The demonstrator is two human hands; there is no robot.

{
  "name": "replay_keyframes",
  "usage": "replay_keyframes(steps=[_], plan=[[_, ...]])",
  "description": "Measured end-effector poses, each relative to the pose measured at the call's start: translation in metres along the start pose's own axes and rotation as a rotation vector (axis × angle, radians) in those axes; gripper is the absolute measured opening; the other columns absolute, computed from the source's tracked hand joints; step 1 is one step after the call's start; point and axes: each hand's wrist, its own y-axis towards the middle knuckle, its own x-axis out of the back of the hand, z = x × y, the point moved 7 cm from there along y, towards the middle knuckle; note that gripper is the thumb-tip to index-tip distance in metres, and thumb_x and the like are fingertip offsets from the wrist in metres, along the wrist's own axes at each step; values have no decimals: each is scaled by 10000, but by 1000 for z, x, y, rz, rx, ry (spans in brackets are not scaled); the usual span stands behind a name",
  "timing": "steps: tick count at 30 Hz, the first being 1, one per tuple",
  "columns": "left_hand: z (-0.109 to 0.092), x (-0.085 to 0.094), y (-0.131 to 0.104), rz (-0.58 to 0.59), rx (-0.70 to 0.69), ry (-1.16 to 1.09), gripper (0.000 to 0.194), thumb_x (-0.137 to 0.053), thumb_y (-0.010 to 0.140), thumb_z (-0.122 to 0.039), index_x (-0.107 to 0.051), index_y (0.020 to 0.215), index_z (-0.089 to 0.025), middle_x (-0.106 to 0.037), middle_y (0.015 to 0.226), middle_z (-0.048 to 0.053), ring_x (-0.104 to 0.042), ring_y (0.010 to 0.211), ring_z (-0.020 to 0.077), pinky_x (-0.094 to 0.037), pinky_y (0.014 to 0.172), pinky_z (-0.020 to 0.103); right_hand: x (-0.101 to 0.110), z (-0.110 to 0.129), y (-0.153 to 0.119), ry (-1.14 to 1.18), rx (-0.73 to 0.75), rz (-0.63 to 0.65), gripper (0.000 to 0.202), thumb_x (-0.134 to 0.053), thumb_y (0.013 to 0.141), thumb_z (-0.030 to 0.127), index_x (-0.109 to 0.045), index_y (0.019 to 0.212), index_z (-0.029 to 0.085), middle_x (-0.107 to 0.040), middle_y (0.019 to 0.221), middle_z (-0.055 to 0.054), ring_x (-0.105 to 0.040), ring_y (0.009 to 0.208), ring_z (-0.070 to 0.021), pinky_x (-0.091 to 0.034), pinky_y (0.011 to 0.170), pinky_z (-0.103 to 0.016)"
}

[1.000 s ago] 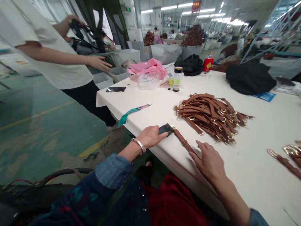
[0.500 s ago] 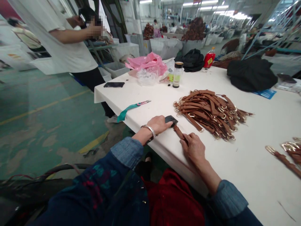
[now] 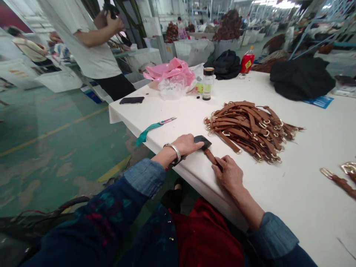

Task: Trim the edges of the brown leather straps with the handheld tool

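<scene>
My left hand (image 3: 185, 144) presses a small black flat piece (image 3: 204, 141) onto the white table (image 3: 292, 196) near its front edge. My right hand (image 3: 229, 174) grips a brown leather strap (image 3: 210, 156) that runs from the black piece toward me. A silver bracelet (image 3: 175, 151) circles my left wrist. Just beyond both hands lies a pile of brown straps with gold rings (image 3: 249, 128).
A teal and pink cutter (image 3: 155, 128), a black phone (image 3: 131, 100), a pink bag (image 3: 171, 72), a jar (image 3: 207, 84), a red bottle (image 3: 247, 61) and black cloth (image 3: 302, 76) lie on the table. More straps (image 3: 339, 178) lie at the right. A person in a white shirt (image 3: 91, 40) stands at the far left corner.
My right hand moved from lying flat on the strap to gripping it closer to the black piece. The standing person raised both hands. My view shifted slightly.
</scene>
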Motion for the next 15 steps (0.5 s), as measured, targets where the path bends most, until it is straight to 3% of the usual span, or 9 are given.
replay_keyframes(steps=[4,10,15], plan=[[-2,1,-1,15,-18,14,595,-386,771,-638,-633,872,-106,-682,702,115,-613,586,189,-379,523,265,0,1,-1,-5,-24,21,229,-524,857,361,-621,1046,276,-560,909,-25,-514,843,-161,-331,603,-268],[13,-2,-17,48,-36,24,592,-366,773,-648,-628,829,-120,-684,735,119,-618,638,201,-374,517,266,-1,1,0,0,-57,67,206,-525,852,373,-622,1010,283,-551,912,-16,-510,857,-154,-322,608,-268],[7,-3,1,95,17,-22,610,-372,766,-654,-621,849,-104,-675,674,101,-593,482,166,-374,453,253,-2,-1,1,-7,-66,65,218,-516,857,381,-617,1025,285,-555,916,-13,-517,866,-158,-318,607,-271]])
